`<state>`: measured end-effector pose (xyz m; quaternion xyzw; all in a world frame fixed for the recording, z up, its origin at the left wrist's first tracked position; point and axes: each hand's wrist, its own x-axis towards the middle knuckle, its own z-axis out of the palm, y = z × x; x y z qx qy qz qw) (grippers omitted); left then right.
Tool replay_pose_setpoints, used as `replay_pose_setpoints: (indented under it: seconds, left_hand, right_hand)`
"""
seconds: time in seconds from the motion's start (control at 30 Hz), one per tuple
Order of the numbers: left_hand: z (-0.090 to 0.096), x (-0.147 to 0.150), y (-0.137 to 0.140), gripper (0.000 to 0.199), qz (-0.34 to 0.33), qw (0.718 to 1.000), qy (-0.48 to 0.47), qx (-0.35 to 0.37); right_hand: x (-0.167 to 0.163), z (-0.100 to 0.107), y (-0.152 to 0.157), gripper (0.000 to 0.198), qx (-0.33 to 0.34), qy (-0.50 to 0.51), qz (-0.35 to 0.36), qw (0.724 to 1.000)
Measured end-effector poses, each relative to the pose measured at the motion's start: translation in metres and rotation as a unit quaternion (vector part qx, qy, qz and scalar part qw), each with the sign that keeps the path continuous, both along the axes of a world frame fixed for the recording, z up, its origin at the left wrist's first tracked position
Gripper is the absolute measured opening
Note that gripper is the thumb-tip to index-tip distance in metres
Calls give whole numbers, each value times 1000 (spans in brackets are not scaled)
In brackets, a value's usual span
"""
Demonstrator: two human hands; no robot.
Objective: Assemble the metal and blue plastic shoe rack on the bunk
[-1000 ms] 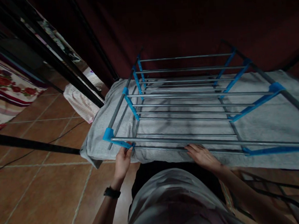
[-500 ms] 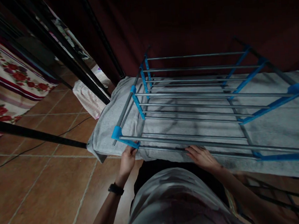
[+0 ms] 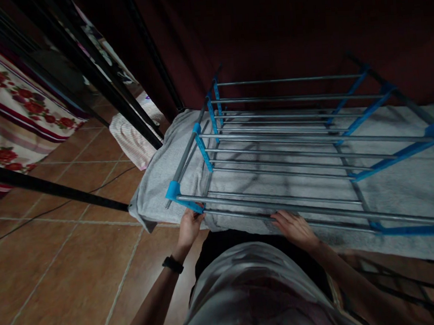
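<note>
A rack (image 3: 279,197) of grey metal tubes and blue plastic connectors lies across a grey blanket (image 3: 155,186). My left hand (image 3: 190,228), with a dark band on its wrist, pinches the rack's near left corner, where a blue connector (image 3: 190,204) meets the lowest near tube. Further right along that tube, my right hand (image 3: 294,229) has its fingers curled over it. My right thumb is hidden below the tube. At the right, the rack's blue side pieces (image 3: 418,228) run to the frame's edge.
Black metal posts (image 3: 95,77) rise at the left, and a black bar (image 3: 55,186) ends at the blanket's corner. A flowered cloth (image 3: 23,102) hangs at far left. A dark cable (image 3: 93,192) crosses the tiled floor (image 3: 61,272). Behind the rack is a dark red surface (image 3: 286,34).
The view has shifted slightly, so the rack sits a little further right in the picture. My left fingers have moved slightly at the corner connector; my right hand keeps its place on the tube.
</note>
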<state>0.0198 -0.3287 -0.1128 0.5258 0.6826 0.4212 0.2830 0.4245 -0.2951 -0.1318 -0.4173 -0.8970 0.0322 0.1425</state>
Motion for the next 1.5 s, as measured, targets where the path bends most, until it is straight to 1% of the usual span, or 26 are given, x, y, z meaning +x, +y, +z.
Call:
replay_pose_setpoints:
  seconds: [0.13, 0.3, 0.37, 0.57, 0.67, 0.8, 0.9, 1.0, 1.2, 1.3, 1.37, 1.5]
  left_hand:
    - [-5, -5, 3, 23, -14, 1000, -5, -2]
    - [-8, -5, 8, 22, -25, 997, -66, 4]
    - [-10, -5, 9, 22, -24, 997, -76, 0]
    - [-11, -2, 6, 19, 0, 1000, -30, 0]
    - [-4, 2, 6, 18, 11, 1000, -12, -9]
    - [14, 8, 6, 20, 38, 999, 15, -14]
    - [27, 13, 5, 18, 44, 998, 42, -21]
    - [31, 18, 3, 18, 50, 997, 56, -33]
    - [23, 26, 1, 16, 60, 993, 85, -48]
    - [19, 27, 2, 16, 59, 993, 80, -63]
    - [16, 26, 3, 16, 50, 995, 58, -62]
    - [8, 23, 4, 14, 26, 999, -28, -24]
  right_hand:
    - [0, 1, 0, 41, 8, -17, 9, 1000]
    - [-1, 5, 0, 43, 20, -24, 18, 999]
    - [-1, 5, 0, 41, 19, -23, 19, 999]
    - [0, 1, 1, 36, 19, -15, 18, 1000]
    - [1, 1, 2, 37, 13, -16, 24, 999]
    - [3, 5, 1, 39, 15, -17, 20, 1000]
    - [6, 8, 0, 40, 9, -5, 18, 1000]
    - [10, 10, -1, 41, 4, -7, 18, 1000]
    - [14, 5, -2, 43, 5, -18, 19, 1000]
    - [15, 2, -1, 43, 6, -17, 13, 1000]
    - [16, 0, -1, 43, 4, -11, 11, 1000]
    - [17, 0, -1, 42, -2, -15, 10, 1000]
